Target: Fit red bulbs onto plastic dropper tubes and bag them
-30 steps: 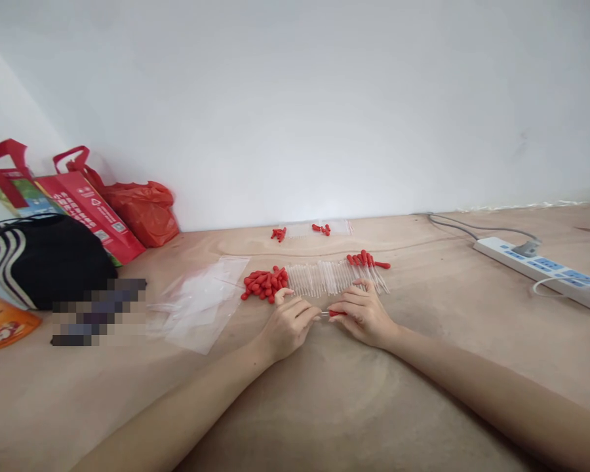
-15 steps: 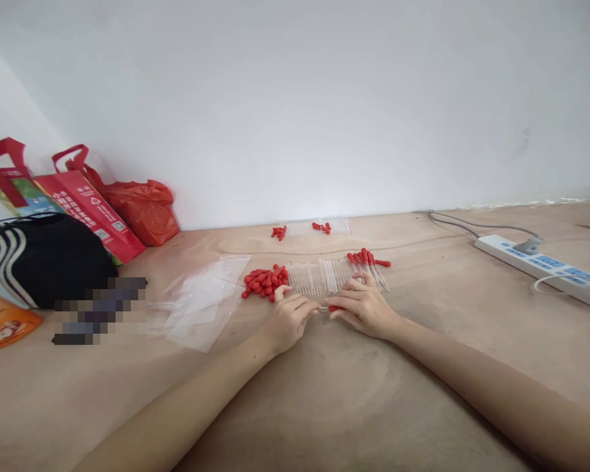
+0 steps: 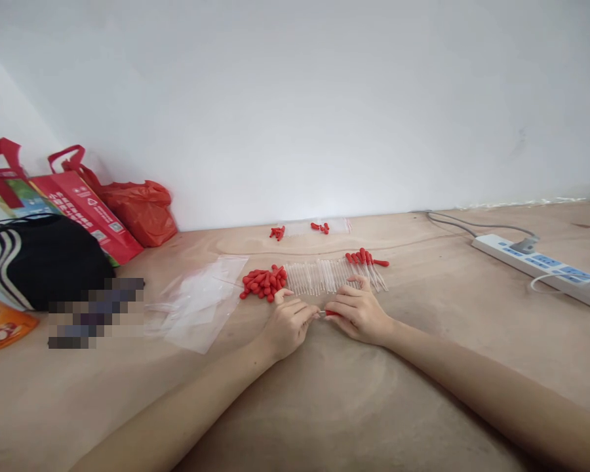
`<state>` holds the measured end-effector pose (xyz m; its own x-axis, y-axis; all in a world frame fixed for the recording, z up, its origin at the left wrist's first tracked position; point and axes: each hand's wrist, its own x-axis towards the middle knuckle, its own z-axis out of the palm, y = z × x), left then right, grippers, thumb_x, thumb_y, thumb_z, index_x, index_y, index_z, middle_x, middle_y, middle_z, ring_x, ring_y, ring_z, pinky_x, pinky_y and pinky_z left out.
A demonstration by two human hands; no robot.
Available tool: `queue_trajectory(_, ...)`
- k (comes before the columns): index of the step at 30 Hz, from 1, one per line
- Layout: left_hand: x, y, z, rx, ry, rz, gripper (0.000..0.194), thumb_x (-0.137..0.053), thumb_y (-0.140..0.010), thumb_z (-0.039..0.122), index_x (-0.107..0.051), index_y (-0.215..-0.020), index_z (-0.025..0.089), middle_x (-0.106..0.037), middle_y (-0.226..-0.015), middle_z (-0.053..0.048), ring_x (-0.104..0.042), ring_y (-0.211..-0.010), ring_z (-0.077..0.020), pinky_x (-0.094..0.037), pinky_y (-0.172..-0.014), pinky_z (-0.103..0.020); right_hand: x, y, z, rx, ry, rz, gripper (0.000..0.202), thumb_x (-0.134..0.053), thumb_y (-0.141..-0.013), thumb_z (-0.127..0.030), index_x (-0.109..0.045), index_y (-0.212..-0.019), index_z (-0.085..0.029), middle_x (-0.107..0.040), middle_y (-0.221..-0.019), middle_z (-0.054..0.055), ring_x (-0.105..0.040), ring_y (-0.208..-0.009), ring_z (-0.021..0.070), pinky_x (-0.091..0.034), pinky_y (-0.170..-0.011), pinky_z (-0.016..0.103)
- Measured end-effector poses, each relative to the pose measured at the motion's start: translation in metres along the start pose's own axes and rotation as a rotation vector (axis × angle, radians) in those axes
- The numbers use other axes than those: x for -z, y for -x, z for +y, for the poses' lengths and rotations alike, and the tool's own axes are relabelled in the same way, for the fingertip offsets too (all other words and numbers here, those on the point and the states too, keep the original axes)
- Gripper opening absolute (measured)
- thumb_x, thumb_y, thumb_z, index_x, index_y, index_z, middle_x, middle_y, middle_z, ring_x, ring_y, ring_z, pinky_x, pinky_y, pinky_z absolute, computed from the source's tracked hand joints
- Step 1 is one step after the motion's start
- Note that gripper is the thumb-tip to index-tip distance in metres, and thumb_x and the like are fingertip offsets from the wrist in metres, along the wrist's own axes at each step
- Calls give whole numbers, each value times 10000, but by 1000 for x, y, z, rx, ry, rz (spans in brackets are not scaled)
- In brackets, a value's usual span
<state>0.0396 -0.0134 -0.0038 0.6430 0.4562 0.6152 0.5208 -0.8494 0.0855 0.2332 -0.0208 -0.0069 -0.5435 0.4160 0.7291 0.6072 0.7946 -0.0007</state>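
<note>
My left hand (image 3: 289, 326) pinches the end of a thin clear tube (image 3: 321, 314). Fingers of my right hand (image 3: 358, 311) close on a red rubber bulb (image 3: 331, 313) at the tube's other end. Just beyond my hands lies a row of clear tubes (image 3: 307, 278) side by side. Several tubes with red bulbs on them (image 3: 362, 257) lie at the right end of that row. A pile of loose red bulbs (image 3: 262, 283) sits at the left end, near my left hand's fingers.
Clear plastic bags (image 3: 204, 301) lie left of the pile. Farther left stand a black bag (image 3: 59, 262), a red carrier bag (image 3: 91, 213) and an orange packet (image 3: 4, 324). A power strip (image 3: 541, 262) with cables is at the right. More red bulbs (image 3: 277, 233) lie near the wall.
Both hands have come slightly nearer, and their fingertips are closer together around the tube and bulb. The view has shifted a little.
</note>
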Motion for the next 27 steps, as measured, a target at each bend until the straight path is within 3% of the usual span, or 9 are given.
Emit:
queue_trajectory(10,-4,2,-2,21,7,-39,240,-368,-884,181,-578,-767,176,-638,-630,19,-552,-584,-111,-245,-838,-374,-2,-1,3,1,-30,-74,192,-457,-848,-283,-619,-793,-197,-633,-660,-3,-485,-685,126,-224,-854,385)
queue_trajectory(14,-3,2,-5,30,11,-34,216,-374,-895,231,-581,-869,174,-661,-700,1,-581,-622,-116,-245,-877,-379,1,1,9,-66,-26,-73,158,-492,-832,-284,-639,-835,-226,-647,-689,3,-489,-708,138,-245,-840,392)
queue_trajectory(18,-1,1,-6,31,11,9,180,-407,-880,224,-581,-879,178,-677,-737,0,-600,-641,-114,-263,-880,-369,2,4,12,-297,-218,-29,150,-581,-765,-354,-628,-833,-228,-643,-710,5,-525,-700,149,-325,-800,393)
queue_trajectory(22,0,-1,-3,35,38,66,171,-415,-872,209,-582,-875,177,-675,-697,8,-601,-613,-107,-273,-886,-363,-4,1,3,-554,-617,67,249,-583,-736,-429,-600,-828,-198,-619,-749,31,-562,-724,157,-435,-698,327)
queue_trajectory(25,3,-2,-1,49,80,63,174,-433,-862,237,-572,-949,178,-682,-774,-10,-610,-687,-127,-268,-887,-373,-7,-6,4,-658,-837,141,333,-548,-759,-423,-558,-1009,-203,-583,-727,12,-555,-686,137,-448,-652,290)
queue_trajectory(27,5,-3,-1,75,91,43,205,-452,-849,263,-555,-1001,173,-677,-862,-33,-609,-777,-152,-268,-881,-381,-4,-10,18,-723,-857,199,429,-532,-767,-416,-475,-1145,-222,-557,-717,-4,-536,-645,124,-439,-609,272)
